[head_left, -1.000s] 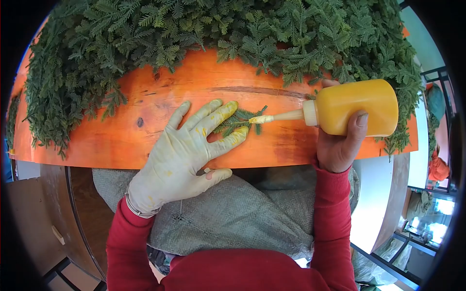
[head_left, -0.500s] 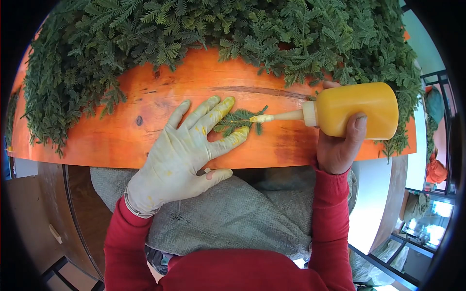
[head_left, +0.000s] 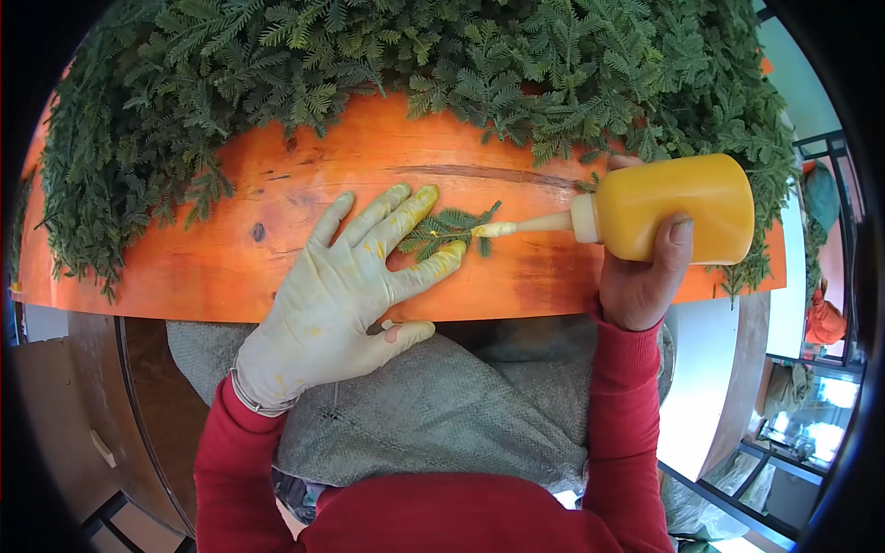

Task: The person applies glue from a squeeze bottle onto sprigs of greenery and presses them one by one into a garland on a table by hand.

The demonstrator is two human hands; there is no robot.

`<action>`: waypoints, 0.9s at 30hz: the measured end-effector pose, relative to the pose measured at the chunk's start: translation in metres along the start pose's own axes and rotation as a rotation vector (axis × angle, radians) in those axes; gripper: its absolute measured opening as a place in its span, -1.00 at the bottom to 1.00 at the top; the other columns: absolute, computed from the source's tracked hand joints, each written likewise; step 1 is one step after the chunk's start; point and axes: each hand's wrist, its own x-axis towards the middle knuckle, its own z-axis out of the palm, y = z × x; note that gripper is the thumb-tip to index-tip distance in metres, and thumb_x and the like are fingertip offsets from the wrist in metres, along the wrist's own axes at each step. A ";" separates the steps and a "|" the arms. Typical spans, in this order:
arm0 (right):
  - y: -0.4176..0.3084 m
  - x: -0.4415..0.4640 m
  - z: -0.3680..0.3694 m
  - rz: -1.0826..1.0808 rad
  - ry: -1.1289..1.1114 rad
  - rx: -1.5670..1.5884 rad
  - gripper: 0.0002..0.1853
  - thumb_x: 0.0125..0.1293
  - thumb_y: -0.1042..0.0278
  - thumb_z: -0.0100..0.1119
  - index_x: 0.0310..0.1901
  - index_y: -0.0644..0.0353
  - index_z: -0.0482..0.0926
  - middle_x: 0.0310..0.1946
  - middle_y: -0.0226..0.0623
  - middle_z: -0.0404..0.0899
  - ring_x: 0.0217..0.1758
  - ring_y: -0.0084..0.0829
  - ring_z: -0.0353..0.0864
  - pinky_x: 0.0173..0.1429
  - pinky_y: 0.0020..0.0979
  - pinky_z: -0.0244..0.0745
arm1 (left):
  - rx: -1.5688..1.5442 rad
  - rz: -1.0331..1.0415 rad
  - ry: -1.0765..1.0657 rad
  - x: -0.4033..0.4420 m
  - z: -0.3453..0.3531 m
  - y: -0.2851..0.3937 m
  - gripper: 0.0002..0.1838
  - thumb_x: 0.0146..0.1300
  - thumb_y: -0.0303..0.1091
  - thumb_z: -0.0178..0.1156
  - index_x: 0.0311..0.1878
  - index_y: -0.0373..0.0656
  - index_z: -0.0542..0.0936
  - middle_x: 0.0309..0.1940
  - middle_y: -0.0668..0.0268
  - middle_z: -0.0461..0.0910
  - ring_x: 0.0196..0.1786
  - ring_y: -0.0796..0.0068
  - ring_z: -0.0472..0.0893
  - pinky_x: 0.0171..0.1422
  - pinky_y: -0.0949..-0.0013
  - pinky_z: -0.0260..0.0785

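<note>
- Near the centre of the head view, a small green sprig is lying flat on an orange wooden tabletop; the clock directions below are running from that sprig, with twelve at the top edge;
- Toward eight o'clock, the left hand is wearing a pale glove marked with yellow smears; it is lying palm down with its fingers spread in a fan; forefinger and middle finger are flanking the sprig's left part, while the thumb is jutting out past the tabletop's near edge;
- Toward three o'clock, a yellow bottle is lying on its side in the grasp of the bare right hand; the thumb is pressing along its near side, and most other fingers are hiding behind it;
- Toward nine from that bottle, its tapered nozzle is pointing at the sprig's stem; whether the coated tip is touching or hovering, I cannot tell;
- From ten round to two o'clock, a thick bank of foliage is covering the tabletop's far side;
- Toward six o'clock, grey woven cloth is draping below the tabletop edge, between two red sleeves.
</note>
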 end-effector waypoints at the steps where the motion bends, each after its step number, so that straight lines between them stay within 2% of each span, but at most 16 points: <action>1: 0.000 0.000 -0.002 -0.002 0.005 -0.001 -0.39 0.50 -0.12 -0.01 0.36 0.17 0.30 0.27 0.15 0.44 0.24 -0.21 0.53 0.23 -0.17 0.53 | 0.002 0.000 0.000 0.000 0.000 0.000 -0.14 -0.10 -0.05 0.52 0.39 0.21 0.50 0.56 0.09 0.19 0.59 0.00 0.18 0.60 -0.28 -0.05; 27: -0.007 0.008 -0.004 -0.018 0.018 0.004 -0.40 0.48 -0.12 0.00 0.31 0.20 0.34 0.18 0.14 0.52 0.13 -0.26 0.58 0.17 -0.26 0.54 | -0.002 0.001 0.023 0.001 0.000 0.001 -0.15 -0.18 -0.14 0.55 0.34 0.20 0.55 0.52 0.09 0.25 0.55 -0.07 0.23 0.59 -0.26 0.00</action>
